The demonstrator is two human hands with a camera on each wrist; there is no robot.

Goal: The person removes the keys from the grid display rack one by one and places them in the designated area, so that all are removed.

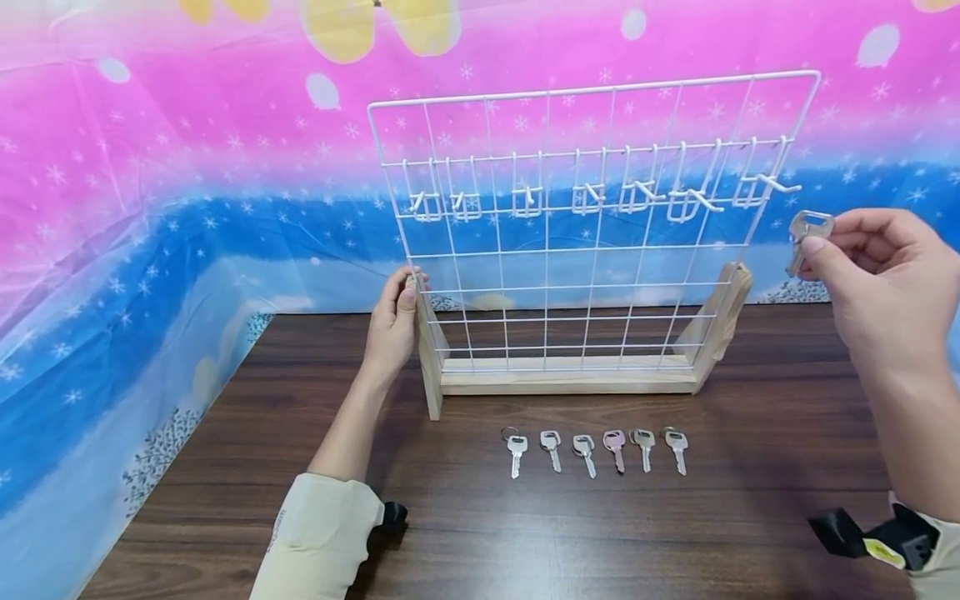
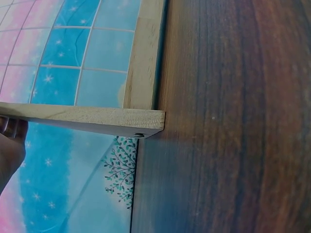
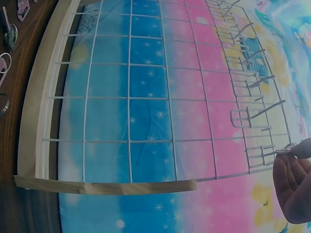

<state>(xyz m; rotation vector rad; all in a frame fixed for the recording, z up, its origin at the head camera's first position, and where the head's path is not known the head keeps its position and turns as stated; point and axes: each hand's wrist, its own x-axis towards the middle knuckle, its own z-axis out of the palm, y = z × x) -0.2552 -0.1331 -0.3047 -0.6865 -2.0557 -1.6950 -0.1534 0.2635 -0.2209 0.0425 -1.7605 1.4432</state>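
Observation:
A white wire grid rack (image 1: 600, 89) stands on a wooden base (image 1: 570, 385), with several white hooks (image 1: 527, 202) hung in a row across its upper part. My left hand (image 1: 392, 321) grips the upper end of the left wooden side post (image 1: 430, 367); the left wrist view catches part of that hand at its edge. Off the rack's right side, my right hand (image 1: 888, 271) pinches a silver key (image 1: 816, 223) between thumb and fingers. In the right wrist view this key (image 3: 285, 151) appears close to the rightmost hook (image 3: 260, 154).
Several keys with rings lie in a row on the dark wooden table (image 1: 570, 533) before the rack, among them a pinkish key (image 1: 614, 446). Behind the table hangs a pink and blue patterned cloth (image 1: 225, 167). The right wooden side post (image 1: 722, 321) stands below my right hand's level.

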